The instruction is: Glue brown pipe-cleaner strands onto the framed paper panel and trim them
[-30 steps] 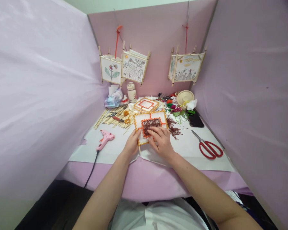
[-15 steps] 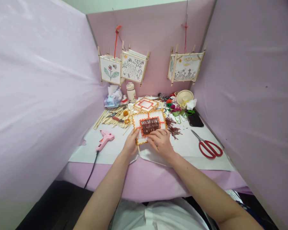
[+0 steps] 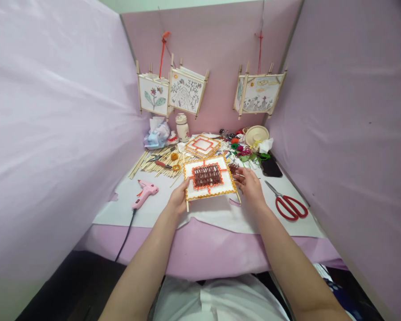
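My left hand (image 3: 180,195) is closed on the left edge of a white panel (image 3: 227,179) framed with thin wooden sticks. Wavy yellow yarn borders the panel, and an orange yarn rectangle sits inside it. Loops of brown yarn (image 3: 207,175) fill that rectangle in rows. Just off the panel's right edge, my right hand (image 3: 252,185) reaches over loose brown yarn strands (image 3: 234,167), its fingers slightly apart. The hand covers most of those strands; whether it touches any is unclear.
Behind the panel lies a similar decorated panel (image 3: 203,146). At left are a pink glue gun (image 3: 146,194), wooden sticks (image 3: 142,165) and pliers (image 3: 162,164). Red-handled scissors (image 3: 290,207) and a black phone (image 3: 272,166) lie at right. Picture lanterns (image 3: 187,91) hang above.
My right hand has left the brown loops on the panel and moved right to the loose strands. The panel, still in my left hand, is lifted and tilted differently, with its lower sticks showing.
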A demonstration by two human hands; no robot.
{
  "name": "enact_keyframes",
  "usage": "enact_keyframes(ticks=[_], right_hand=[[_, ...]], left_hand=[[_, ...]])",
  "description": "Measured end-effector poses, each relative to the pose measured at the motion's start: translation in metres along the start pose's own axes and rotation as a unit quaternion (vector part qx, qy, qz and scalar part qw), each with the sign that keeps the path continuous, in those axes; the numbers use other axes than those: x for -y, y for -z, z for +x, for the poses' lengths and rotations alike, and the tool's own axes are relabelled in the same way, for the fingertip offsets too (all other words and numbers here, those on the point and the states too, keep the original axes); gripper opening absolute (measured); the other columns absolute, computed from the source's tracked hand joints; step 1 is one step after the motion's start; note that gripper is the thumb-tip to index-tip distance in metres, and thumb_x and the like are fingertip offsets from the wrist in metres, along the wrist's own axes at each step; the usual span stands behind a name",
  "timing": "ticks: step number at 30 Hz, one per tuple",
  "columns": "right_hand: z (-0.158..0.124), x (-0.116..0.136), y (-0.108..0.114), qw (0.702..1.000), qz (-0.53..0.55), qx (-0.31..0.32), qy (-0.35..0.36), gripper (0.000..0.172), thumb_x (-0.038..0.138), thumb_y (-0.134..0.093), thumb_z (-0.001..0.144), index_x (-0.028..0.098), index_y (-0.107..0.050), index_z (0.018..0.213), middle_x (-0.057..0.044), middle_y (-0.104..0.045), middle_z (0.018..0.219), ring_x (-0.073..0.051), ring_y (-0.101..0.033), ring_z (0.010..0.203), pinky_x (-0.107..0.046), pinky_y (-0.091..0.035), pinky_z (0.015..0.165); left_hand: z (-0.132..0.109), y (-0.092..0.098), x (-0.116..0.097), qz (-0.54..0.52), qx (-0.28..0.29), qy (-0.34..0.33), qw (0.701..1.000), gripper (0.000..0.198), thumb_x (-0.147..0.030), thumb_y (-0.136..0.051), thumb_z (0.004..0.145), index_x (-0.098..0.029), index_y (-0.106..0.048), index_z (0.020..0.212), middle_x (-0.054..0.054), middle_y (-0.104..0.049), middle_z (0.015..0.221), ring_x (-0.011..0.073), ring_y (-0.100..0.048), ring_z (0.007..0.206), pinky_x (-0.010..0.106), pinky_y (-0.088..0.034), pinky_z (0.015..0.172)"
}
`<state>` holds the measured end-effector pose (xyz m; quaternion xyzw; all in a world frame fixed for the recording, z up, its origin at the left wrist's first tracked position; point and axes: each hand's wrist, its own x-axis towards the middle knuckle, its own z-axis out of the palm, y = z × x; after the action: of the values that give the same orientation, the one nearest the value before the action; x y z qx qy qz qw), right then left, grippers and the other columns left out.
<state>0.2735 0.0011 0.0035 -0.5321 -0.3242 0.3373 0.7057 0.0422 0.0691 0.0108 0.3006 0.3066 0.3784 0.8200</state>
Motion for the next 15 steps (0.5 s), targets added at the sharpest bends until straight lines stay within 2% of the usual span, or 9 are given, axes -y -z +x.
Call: enact_keyframes(ticks=[3, 5, 7, 9, 10, 12, 14, 15], right_hand=[[0.002, -0.001, -0.003, 0.994, 0.049, 0.070, -0.068, 0.041, 0.061, -0.048, 0.089, 0.024, -0.063, 0.098, -0.006, -0.071, 0.096, -0.022, -0.068, 0.087, -0.036, -0.056, 0.074], [0.000, -0.001, -0.006, 0.977, 0.110, 0.126, -0.134, 0.043, 0.061, -0.047, 0.090, 0.023, -0.064, 0.101, -0.007, -0.073, 0.096, -0.024, -0.070, 0.087, -0.038, -0.058, 0.074], [-0.002, -0.002, -0.006, 0.959, 0.156, 0.148, -0.185, 0.033, 0.051, -0.055, 0.089, 0.022, -0.064, 0.102, -0.006, -0.075, 0.097, -0.025, -0.071, 0.086, -0.040, -0.059, 0.076], [-0.001, -0.004, -0.005, 0.957, 0.167, 0.131, -0.199, 0.022, 0.037, -0.062, 0.085, 0.021, -0.065, 0.100, -0.005, -0.076, 0.097, -0.024, -0.072, 0.085, -0.039, -0.059, 0.076], [0.001, -0.006, -0.004, 0.958, 0.167, 0.119, -0.199, 0.020, 0.032, -0.063, 0.083, 0.021, -0.066, 0.099, -0.005, -0.076, 0.096, -0.024, -0.072, 0.083, -0.038, -0.060, 0.076], [0.004, -0.010, -0.001, 0.961, 0.168, 0.104, -0.193, 0.019, 0.028, -0.064, 0.082, 0.020, -0.066, 0.099, -0.004, -0.076, 0.093, -0.023, -0.072, 0.082, -0.038, -0.060, 0.076], [0.007, -0.012, 0.000, 0.963, 0.172, 0.096, -0.186, 0.019, 0.028, -0.064, 0.082, 0.020, -0.066, 0.099, -0.004, -0.077, 0.091, -0.023, -0.072, 0.080, -0.037, -0.060, 0.075], [0.009, -0.013, 0.001, 0.963, 0.172, 0.094, -0.182, 0.019, 0.029, -0.064, 0.082, 0.020, -0.066, 0.099, -0.004, -0.077, 0.091, -0.023, -0.073, 0.080, -0.038, -0.060, 0.076]], left_hand=[[-0.006, -0.006, 0.001, 0.004, 0.024, 0.011, 1.000, 0.033, -0.034, -0.059, 0.090, -0.014, -0.067, 0.115, 0.013, -0.076, 0.102, 0.0309, -0.071, 0.102, 0.045, -0.055, 0.094], [-0.010, -0.008, 0.003, 0.013, 0.042, 0.008, 0.999, 0.034, -0.032, -0.060, 0.089, -0.014, -0.066, 0.116, 0.013, -0.075, 0.106, 0.0307, -0.070, 0.103, 0.045, -0.054, 0.095], [-0.011, -0.010, 0.004, 0.028, 0.058, 0.001, 0.998, 0.033, -0.031, -0.062, 0.087, -0.014, -0.067, 0.115, 0.013, -0.074, 0.108, 0.0297, -0.071, 0.102, 0.044, -0.055, 0.094], [-0.010, -0.012, 0.004, 0.051, 0.068, 0.000, 0.996, 0.031, -0.032, -0.066, 0.085, -0.014, -0.068, 0.111, 0.013, -0.074, 0.106, 0.0289, -0.071, 0.100, 0.043, -0.055, 0.092], [-0.010, -0.014, 0.003, 0.070, 0.055, -0.015, 0.996, 0.030, -0.032, -0.068, 0.083, -0.015, -0.068, 0.108, 0.013, -0.074, 0.104, 0.0286, -0.070, 0.100, 0.043, -0.056, 0.091], [-0.013, -0.019, 0.000, 0.110, -0.017, -0.092, 0.989, 0.026, -0.029, -0.071, 0.080, -0.016, -0.069, 0.102, 0.011, -0.073, 0.102, 0.0264, -0.069, 0.099, 0.040, -0.057, 0.088], [-0.026, -0.026, -0.002, 0.131, -0.122, -0.218, 0.959, 0.020, -0.025, -0.071, 0.080, -0.020, -0.067, 0.099, 0.005, -0.070, 0.104, 0.0209, -0.066, 0.104, 0.033, -0.054, 0.091], [-0.037, -0.030, -0.002, 0.127, -0.157, -0.269, 0.942, 0.017, -0.025, -0.069, 0.082, -0.024, -0.065, 0.099, 0.002, -0.067, 0.108, 0.0170, -0.062, 0.110, 0.028, -0.051, 0.094]])
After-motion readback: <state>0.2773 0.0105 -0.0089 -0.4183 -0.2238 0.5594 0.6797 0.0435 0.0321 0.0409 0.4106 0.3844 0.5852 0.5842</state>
